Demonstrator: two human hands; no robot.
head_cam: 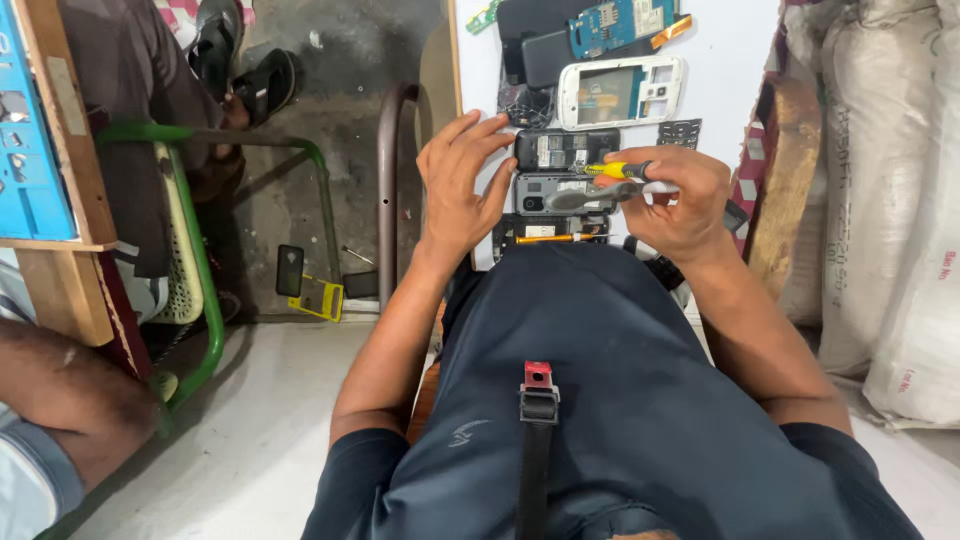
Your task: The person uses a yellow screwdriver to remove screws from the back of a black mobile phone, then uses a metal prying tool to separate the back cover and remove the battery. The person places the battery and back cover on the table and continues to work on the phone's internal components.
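Note:
My left hand (462, 180) rests with spread fingers on the left edge of an opened grey phone body (550, 191) on the white table (730, 60). In my right hand (675, 200) are a yellow-handled screwdriver (612, 170) and grey tweezers (580, 199), both pointing left over that phone. Just behind it lies a dark phone back (565, 149) with its slots showing. A third opened phone with an orange strip (548, 235) lies nearest my body.
Further back on the table are a white phone frame (620, 92), a blue circuit board (620, 22), black covers and a keypad (680, 132). White sacks (890, 190) stand at the right. A green-framed chair (200, 260), another person's arm (70, 400) and phone parts on the floor (310, 285) are at the left.

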